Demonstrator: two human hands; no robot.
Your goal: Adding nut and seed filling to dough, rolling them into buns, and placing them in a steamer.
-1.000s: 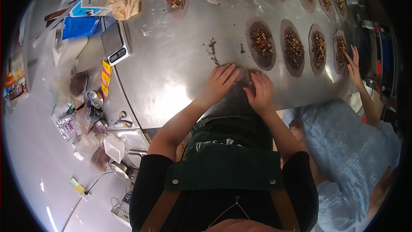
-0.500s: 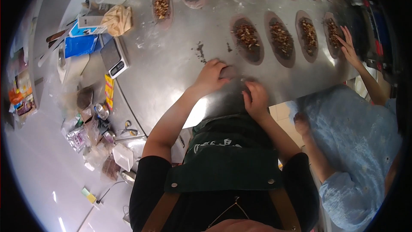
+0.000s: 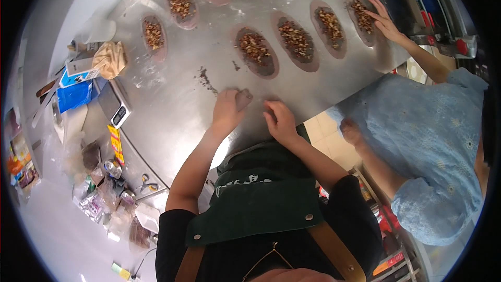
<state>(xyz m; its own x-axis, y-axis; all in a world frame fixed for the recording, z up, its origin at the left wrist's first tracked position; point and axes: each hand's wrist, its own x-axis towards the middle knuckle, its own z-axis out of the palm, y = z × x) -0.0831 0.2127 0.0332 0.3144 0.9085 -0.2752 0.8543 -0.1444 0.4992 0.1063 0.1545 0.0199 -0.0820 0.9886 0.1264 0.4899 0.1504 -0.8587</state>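
Note:
My left hand (image 3: pixel 226 112) is closed around a small grey-pink lump (image 3: pixel 243 99), which sticks out past the fingertips just above the metal table. Close by on the right, my right hand (image 3: pixel 282 121) is held with thumb and fingers apart, and I see nothing in it. Dark crumbs (image 3: pixel 206 80) lie on the table just beyond my left hand. Farther off is a row of flat oval dough pieces, each with a dark spread and chopped nuts on top; the nearest dough oval (image 3: pixel 275 68) is beyond my hands.
At right, a co-worker in blue has one hand (image 3: pixel 385 20) at the last oval of the near row. More ovals run along the far side. On the left are a digital scale (image 3: pixel 114 103), a blue packet (image 3: pixel 74 97), a crumpled tan cloth (image 3: pixel 110 59), scissors (image 3: pixel 147 183) and assorted bags.
The whole view has shifted, so the table and ovals appear farther left. My left hand has turned slightly, showing more of the lump. The co-worker's hand stays at the same oval.

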